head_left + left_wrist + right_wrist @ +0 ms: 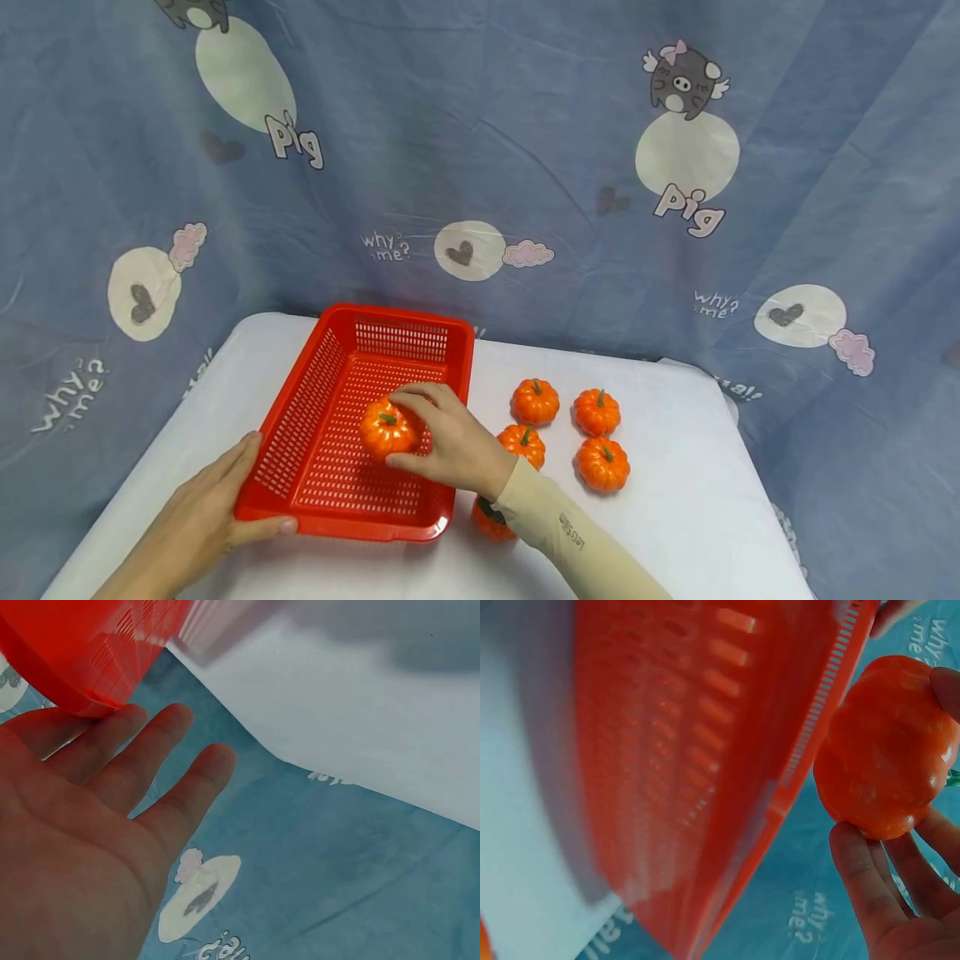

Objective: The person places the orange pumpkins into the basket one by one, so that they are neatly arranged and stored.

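My right hand (pixel 457 442) holds a small orange pumpkin (pixel 388 428) with a green stem, between thumb and fingers, over the red plastic basket (pixel 358 527). In the right wrist view the pumpkin (pixel 889 750) sits beyond the basket's rim, with the fingertips (pixel 851 840) against its side. My left hand (pixel 202 508) touches the basket's near left corner, its thumb along the front edge. Its fingers (pixel 161 735) look nearly straight in the left wrist view, against the basket's outer rim (pixel 71 694).
Several more orange pumpkins (pixel 603 464) lie on the white tabletop (pixel 675 500) to the right of the basket. One pumpkin (pixel 491 525) is partly hidden by my right forearm. A blue printed cloth (pixel 525 167) hangs behind the table.
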